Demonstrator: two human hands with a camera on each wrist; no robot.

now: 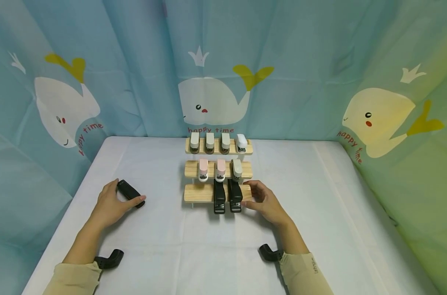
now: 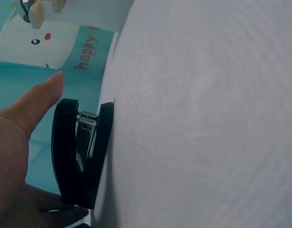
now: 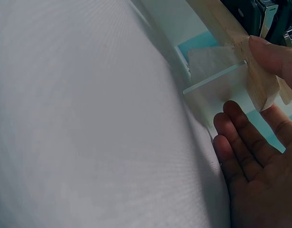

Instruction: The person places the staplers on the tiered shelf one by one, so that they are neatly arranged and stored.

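A black stapler (image 1: pixel 130 193) lies on the white tabletop at the left, with my left hand (image 1: pixel 110 205) around it. In the left wrist view the thumb stretches out just past one end of the stapler (image 2: pixel 84 152), a small gap between them, while the fingers are at its other end. My right hand (image 1: pixel 265 205) grips the right end of the wooden stepped rack (image 1: pixel 197 194) at its lowest board. Its thumb lies at the board's front edge, beside a black stapler (image 1: pixel 235 196); the other fingers reach behind and below the board (image 3: pixel 262 88).
Another black stapler (image 1: pixel 219 197) stands on the lowest board. The middle board holds two pink staplers (image 1: pixel 220 169) and a pale one (image 1: pixel 237 169); several light ones (image 1: pixel 210 142) line the top board. A blue whale-print curtain (image 1: pixel 301 61) encloses the white table (image 1: pixel 153 246).
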